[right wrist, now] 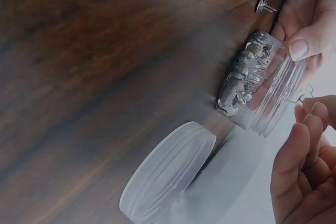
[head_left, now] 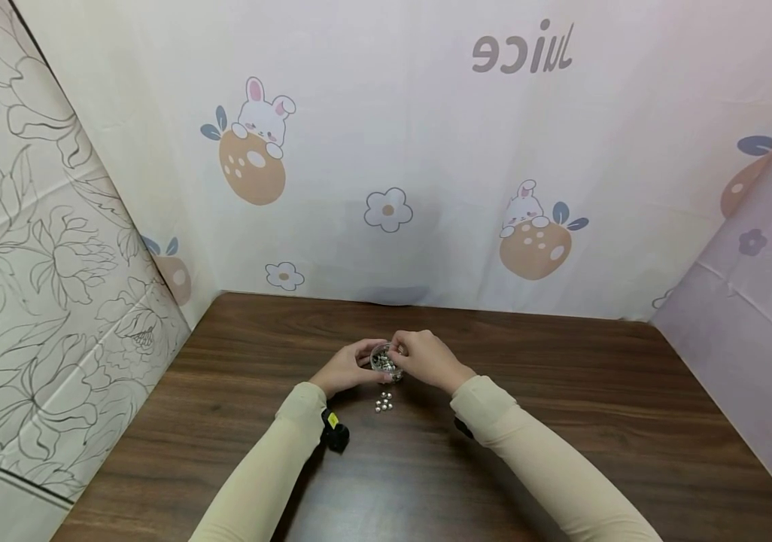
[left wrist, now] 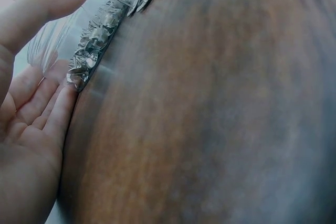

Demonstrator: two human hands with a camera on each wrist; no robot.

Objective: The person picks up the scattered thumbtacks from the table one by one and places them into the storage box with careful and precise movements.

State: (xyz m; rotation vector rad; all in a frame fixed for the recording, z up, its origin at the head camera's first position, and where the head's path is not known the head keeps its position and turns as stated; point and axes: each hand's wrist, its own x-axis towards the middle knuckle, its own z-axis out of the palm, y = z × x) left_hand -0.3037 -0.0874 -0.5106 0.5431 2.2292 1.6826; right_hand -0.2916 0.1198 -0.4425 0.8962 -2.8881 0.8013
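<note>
A clear screw-top jar (right wrist: pixel 281 98) stands on the table, its lower part filled with silver thumbtacks (right wrist: pixel 245 72). My left hand (head_left: pixel 345 369) holds the jar from the left, thumb on the near side and fingers round the far side. Over the open mouth is my right hand (head_left: pixel 430 357), its thumb and fingertips pinching a small metal thumbtack (right wrist: pixel 301 98), mostly covered by the fingers. Several thumbtacks (head_left: pixel 378 409) sit point up in a small group on the table, just in front of the jar.
A clear round lid (right wrist: pixel 168 171) lies beside the jar in the right wrist view; the right hand hides it in the head view. The brown wooden table (head_left: pixel 562 421) meets a printed curtain (head_left: pixel 440 256) at its back edge.
</note>
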